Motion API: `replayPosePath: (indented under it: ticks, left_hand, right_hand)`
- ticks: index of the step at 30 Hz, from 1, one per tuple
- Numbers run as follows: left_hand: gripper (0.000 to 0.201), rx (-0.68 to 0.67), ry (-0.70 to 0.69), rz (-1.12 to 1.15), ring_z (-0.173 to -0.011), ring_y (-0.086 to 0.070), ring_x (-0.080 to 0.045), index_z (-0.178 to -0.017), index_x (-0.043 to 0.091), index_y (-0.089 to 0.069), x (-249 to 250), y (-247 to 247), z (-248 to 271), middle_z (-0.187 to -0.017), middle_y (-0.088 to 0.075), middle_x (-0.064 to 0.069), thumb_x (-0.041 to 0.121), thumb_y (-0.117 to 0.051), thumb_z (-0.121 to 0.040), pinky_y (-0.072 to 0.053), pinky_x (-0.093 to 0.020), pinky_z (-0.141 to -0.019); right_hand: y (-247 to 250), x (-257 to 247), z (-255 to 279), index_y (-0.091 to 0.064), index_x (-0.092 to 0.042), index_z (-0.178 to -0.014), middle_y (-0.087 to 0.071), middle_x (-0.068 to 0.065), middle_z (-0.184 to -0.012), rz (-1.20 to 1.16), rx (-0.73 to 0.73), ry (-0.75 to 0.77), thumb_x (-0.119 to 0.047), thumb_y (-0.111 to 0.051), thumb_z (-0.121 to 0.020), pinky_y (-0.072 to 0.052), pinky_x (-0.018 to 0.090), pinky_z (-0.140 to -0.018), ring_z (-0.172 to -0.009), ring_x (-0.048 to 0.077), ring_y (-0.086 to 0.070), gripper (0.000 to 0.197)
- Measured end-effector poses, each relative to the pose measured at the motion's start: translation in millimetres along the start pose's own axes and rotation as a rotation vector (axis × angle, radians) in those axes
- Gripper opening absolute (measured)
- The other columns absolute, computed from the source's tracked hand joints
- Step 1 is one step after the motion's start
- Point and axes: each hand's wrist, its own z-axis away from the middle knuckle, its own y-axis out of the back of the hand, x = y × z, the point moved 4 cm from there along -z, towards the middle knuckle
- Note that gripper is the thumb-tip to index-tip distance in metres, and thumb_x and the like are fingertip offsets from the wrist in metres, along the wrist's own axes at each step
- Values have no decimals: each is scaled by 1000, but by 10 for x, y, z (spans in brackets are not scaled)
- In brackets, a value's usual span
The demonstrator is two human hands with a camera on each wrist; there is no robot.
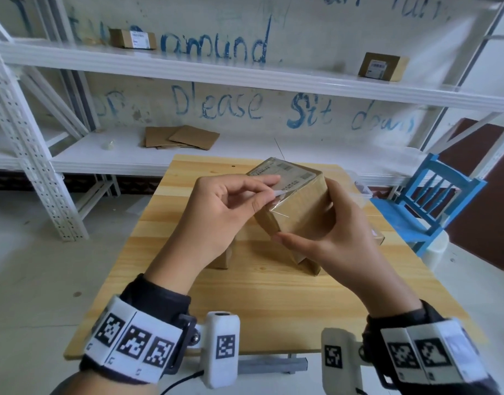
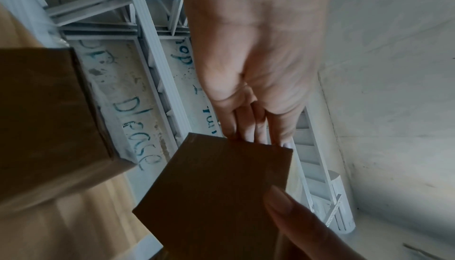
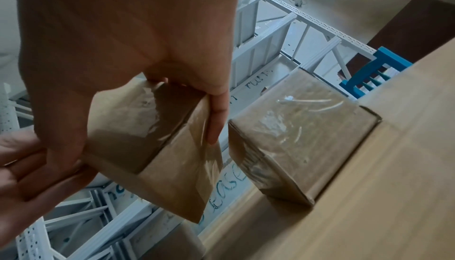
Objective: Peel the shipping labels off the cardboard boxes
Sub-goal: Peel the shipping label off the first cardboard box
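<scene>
Right now the left hand [image 1: 216,212] pinches a lifted corner of the shipping label [image 1: 282,173] on the box [image 1: 299,206], thumb & forefinger closed on it, other fingers loosely curled. Label runs away from those fingertips, long axis toward the far edge, so left hand's nearer. Right hand [image 1: 342,238] is wrapped round the box, held above the table [image 1: 273,295]. Can't tell how much has peeled; label print's blurred.

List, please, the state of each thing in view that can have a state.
held box: lifted above the table, tilted
shipping label: mostly stuck, near edge being lifted
left hand: pinches the label edge
right hand: grips the held box
box on table: resting, taped shut
shelf boxes: labels still on
</scene>
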Motion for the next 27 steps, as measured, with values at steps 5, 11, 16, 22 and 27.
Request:
replayPosePath:
  ticks: [5,11,16,22,27]
  left_hand:
    - [7,7,-17,-120,-103,-72,-5,-94,6,-72,-30,-5,-29,-118,-75,9,9,-66,-96,-58,-25,-91]
    - [9,28,-78,-206,-99,-71,-2,-92,13,-65,21,-39,-40,-122,-72,12,9,-61,-100,-56,-20,-87]
    - [9,47,-77,-199,-101,-70,-4,-93,9,-66,26,-10,-39,-118,-74,12,8,-60,-100,-56,-22,-89]
    - [4,89,-31,-26,-102,-74,-11,-94,-2,-69,10,11,-16,-110,-78,3,2,-68,-94,-60,-27,-88]
    - [10,60,-11,15,-106,-72,-7,-100,1,-76,0,28,-3,-111,-78,3,2,-67,-94,-56,-19,-87]
  right_hand:
    - [-100,17,-42,-55,-20,-138,-65,-20,-110,-4,28,7,-35,-98,-61,-42,5,-78,-101,-10,-58,89]
    - [-143,23,-55,-46,-25,-140,-62,-19,-122,26,16,42,-40,-99,-59,-41,7,-87,-110,-6,-57,98]
    - [-174,56,-32,-32,-28,-147,-54,-17,-133,118,-62,50,-39,-100,-55,-40,6,-92,-119,-2,-52,114]
    - [-140,63,-22,-39,-21,-143,-59,-22,-119,109,-11,102,-32,-97,-61,-40,6,-80,-104,-9,-55,102]
    - [-118,82,-25,-41,-19,-144,-59,-20,-120,121,-6,137,-32,-97,-61,-42,8,-80,-105,-3,-58,101]
